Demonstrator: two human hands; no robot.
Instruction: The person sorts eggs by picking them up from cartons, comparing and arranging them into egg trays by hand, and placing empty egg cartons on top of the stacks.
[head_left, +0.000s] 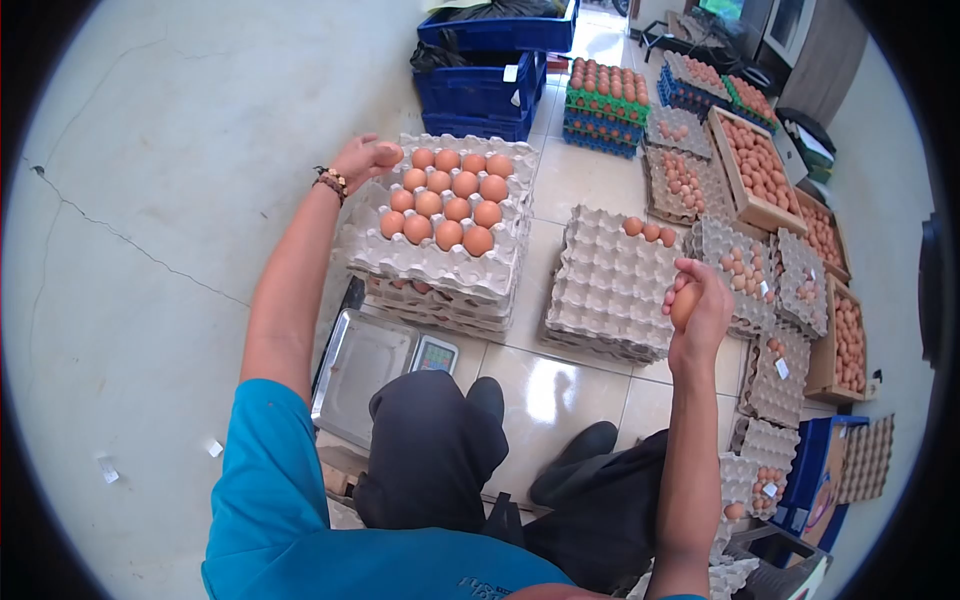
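Note:
My left hand (368, 160) is closed around an egg (390, 153) at the upper left corner of a grey egg tray (400, 262). Rows of brown eggs (448, 235) sit in that tray, on top of a stack. Over the right edge of a second tray stack (610, 275), my right hand (700, 308) holds a brown egg (686, 304). That second stack's top tray has three eggs (651, 232) at its far right corner, and its other visible cups hold none.
A metal scale (365, 375) lies left of my knees. Blue crates (475, 92) stand beyond the left stack. Green and blue trays of eggs (605, 95) are farther back. Wooden boxes of eggs (757, 170) and more grey trays (775, 385) line the right side.

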